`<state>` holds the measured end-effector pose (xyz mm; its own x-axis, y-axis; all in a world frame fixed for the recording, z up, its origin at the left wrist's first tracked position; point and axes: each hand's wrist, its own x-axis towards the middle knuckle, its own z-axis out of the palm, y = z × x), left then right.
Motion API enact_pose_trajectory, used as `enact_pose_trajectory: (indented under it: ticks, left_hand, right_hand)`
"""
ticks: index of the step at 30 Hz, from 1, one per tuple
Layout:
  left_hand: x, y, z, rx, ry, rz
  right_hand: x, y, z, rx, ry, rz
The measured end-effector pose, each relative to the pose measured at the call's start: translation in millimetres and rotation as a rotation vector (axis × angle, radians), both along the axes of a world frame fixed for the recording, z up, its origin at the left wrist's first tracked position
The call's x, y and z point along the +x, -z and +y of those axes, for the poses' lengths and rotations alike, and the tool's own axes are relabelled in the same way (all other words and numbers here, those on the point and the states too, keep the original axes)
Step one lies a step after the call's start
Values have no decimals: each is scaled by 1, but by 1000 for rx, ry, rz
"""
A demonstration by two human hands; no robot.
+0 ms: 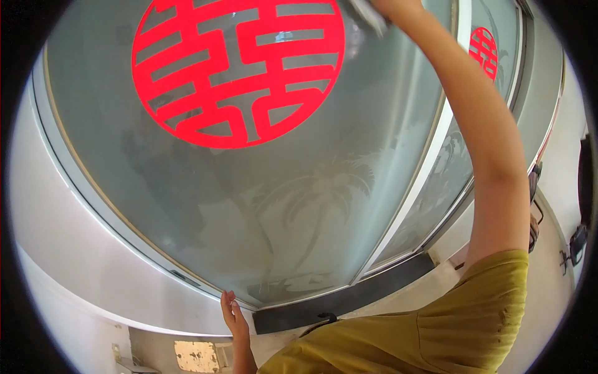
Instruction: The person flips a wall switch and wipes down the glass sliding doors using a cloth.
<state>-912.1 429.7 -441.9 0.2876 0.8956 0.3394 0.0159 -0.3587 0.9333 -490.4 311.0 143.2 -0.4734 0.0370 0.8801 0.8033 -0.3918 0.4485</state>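
Note:
My right hand point(397, 7) is raised to the top edge of the view, partly cut off, in front of a frosted glass panel point(187, 206). Its fingers are closed on a whitish flat thing point(370, 17), blurred and cropped, too unclear to name, held at or close to the glass. A round red paper-cut sign point(230, 87) is stuck on the glass to its left. Low down, my left hand point(233, 313) is beside the panel's bottom corner, fingers stretched upward by the metal frame point(180, 277). It seems to hold nothing; I cannot tell if it touches the frame.
Another glass panel point(445, 168) with a red sign point(484, 53) stands to the right, past a white upright frame bar point(408, 209). A dark strip point(349, 306) runs along the bottom. A yellowish board-like thing point(195, 356) is at lower left.

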Motion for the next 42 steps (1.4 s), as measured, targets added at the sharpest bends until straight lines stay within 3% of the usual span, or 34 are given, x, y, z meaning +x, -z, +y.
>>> enact_pose_trajectory:
  ticks: [2,4,6,8,9,11,12,15,18,21,25,28,30,34,36,40,42]
  left_hand:
    - [-9,8,-4,-46,9,13]
    - [-12,11,-2,-58,19,30]
    - [-16,18,3,-72,24,27]
    - [-14,18,7,-82,19,15]
    - [-13,15,9,-79,52,44]
    - [-14,4,10,-74,87,84]
    - [-10,-3,10,-63,91,83]
    - [-8,-7,13,-41,92,50]
    - [-16,-8,12,-41,80,23]
    - [-34,5,12,-81,81,22]
    - [-47,8,13,-98,55,75]
    - [-42,8,22,-85,84,72]
    - [-34,6,26,-79,107,83]
    - [-6,-20,27,-36,201,100]
    - [-3,-17,23,-18,233,129]
    - [-24,5,22,-88,207,149]
    - [-47,24,19,-106,164,171]
  right_hand:
    - [21,57,-18,-315,278,465]
    - [28,123,-29,-201,49,44]
    - [38,180,-44,-395,204,-13]
    - [32,217,-58,-552,158,11]
    - [33,209,-55,-553,152,-1]
    - [30,182,-51,-470,-77,278]
    - [39,160,-52,-418,25,-59]
    - [-2,102,-28,-215,-227,85]
    - [-71,54,18,-333,109,-83]
    - [-89,60,43,-208,121,-54]
    - [-86,65,44,-249,110,3]
    - [-123,58,56,-432,-32,-113]
    - [-141,57,87,-213,-182,-383]
    - [-138,55,126,-217,-85,-486]
    - [-126,46,113,-392,-152,-518]
    - [-108,41,62,-462,121,-368]
    - [-96,47,40,-476,211,-89]
